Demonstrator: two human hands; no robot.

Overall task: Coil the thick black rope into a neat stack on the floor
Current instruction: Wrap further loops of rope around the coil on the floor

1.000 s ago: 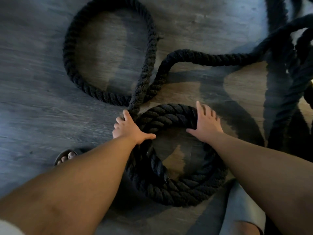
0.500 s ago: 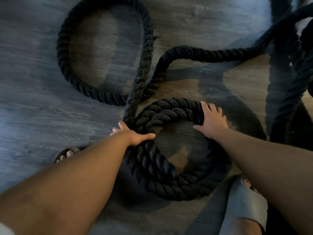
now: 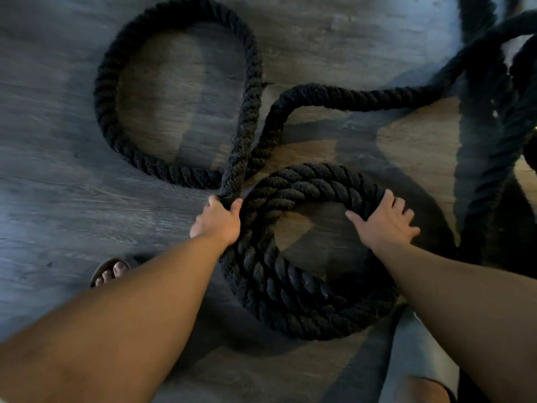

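The thick black twisted rope [image 3: 290, 301] lies partly coiled in stacked rings on the grey wood-plank floor [image 3: 58, 199], near me. My left hand [image 3: 218, 222] grips the strand leaving the coil's left edge. My right hand [image 3: 383, 223] presses flat, fingers spread, on its right side. A loose loop [image 3: 174, 175] lies farther off, left.

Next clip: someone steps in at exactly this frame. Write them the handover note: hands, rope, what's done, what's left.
Left hand grips the rope where it leaves the coil.
Right hand lies open, pressing on the coil's right side.
Done: a few turns are stacked on the floor.
Left: a loose loop at far left and more rope trailing off to the right need laying onto the coil.
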